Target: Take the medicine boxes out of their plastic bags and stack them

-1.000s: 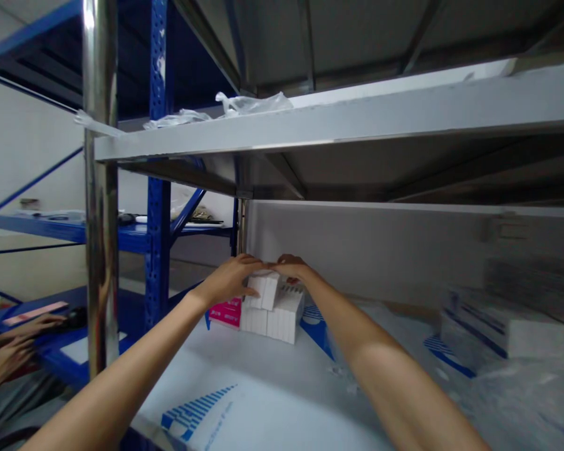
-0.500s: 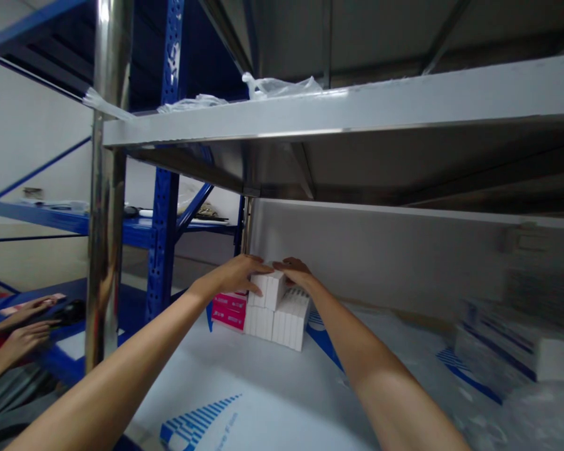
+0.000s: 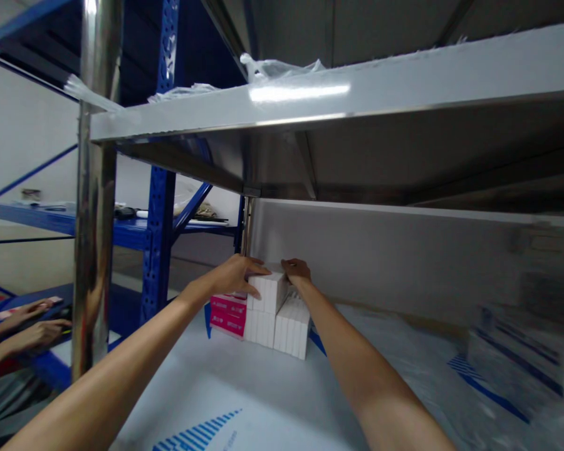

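Note:
A small block of narrow white boxes [image 3: 266,293] sits on top of a lower row of similar white boxes [image 3: 259,327]. My left hand [image 3: 241,274] grips the upper block from the left, fingers over its top and thumb against its front face. At its back right edge, my right hand [image 3: 297,270] has curled fingers touching the boxes; its fingertips are partly hidden. Another group of upright white boxes [image 3: 291,327] stands at the right of the lower row. Pink boxes [image 3: 228,315] are stacked against the left side.
Overhead runs a metal shelf [image 3: 301,106] with plastic film on it. A steel post [image 3: 94,250] and a blue rack [image 3: 157,244] stand at left. Plastic-wrapped boxes [image 3: 521,351] lie at right on the covered surface [image 3: 263,401]. Another person's hands [image 3: 35,332] show at lower left.
My right hand has shifted slightly right, so the gap between my hands over the upper boxes is wider. My left hand stays on the block. The view has moved a little.

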### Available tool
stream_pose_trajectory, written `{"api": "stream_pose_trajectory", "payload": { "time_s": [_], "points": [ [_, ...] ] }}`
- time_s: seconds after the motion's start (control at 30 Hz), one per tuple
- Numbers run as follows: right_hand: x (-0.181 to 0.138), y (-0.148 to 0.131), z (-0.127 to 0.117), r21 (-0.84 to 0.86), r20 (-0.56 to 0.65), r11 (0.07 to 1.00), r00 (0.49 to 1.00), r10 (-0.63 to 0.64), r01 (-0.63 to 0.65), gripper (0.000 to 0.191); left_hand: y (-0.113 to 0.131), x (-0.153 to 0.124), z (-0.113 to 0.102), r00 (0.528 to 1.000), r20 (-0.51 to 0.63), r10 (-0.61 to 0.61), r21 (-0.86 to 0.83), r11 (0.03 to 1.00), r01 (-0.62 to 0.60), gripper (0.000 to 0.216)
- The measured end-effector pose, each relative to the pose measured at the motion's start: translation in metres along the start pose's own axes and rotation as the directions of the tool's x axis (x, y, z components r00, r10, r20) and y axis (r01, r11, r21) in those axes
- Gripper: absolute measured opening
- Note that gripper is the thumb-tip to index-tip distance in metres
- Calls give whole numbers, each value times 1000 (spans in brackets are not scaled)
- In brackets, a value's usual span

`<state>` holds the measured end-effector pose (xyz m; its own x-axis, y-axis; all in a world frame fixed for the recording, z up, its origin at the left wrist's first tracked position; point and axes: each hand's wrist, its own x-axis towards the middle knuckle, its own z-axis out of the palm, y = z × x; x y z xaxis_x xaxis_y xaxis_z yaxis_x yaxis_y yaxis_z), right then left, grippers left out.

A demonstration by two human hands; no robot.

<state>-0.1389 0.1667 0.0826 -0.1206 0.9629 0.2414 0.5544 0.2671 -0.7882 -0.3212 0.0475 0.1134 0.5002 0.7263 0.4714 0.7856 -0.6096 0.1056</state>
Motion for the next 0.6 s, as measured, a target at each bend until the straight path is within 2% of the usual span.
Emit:
{"api": "stream_pose_trajectory", "payload": {
  "time_s": [0.17,0.33,0.4,0.47,0.53,0.6],
  "points": [
    [0,-2,1,25,7,1000,1000,10,-10,32,-1,-2,0,1000,-20,-3,-46,999,2,55],
    [-18,-12,-20,41,115,999,993,-19,15,43,13,3,-6,999,-28,43,88,995,-40,64],
    [-27,-16,-37,6,142,999,989,-36,36,52,31,9,-6,993,-73,98,118,989,-89,65],
    [-38,-19,-60,-57,148,996,987,-60,69,58,57,19,-4,974,-126,190,127,977,-174,52],
    [-51,-20,-89,-137,151,983,983,-100,121,59,89,29,2,941,-174,289,130,954,-269,35],
    [-68,-19,-124,-231,164,955,975,-152,187,54,124,39,11,911,-194,363,126,930,-344,26]
  ]
}}
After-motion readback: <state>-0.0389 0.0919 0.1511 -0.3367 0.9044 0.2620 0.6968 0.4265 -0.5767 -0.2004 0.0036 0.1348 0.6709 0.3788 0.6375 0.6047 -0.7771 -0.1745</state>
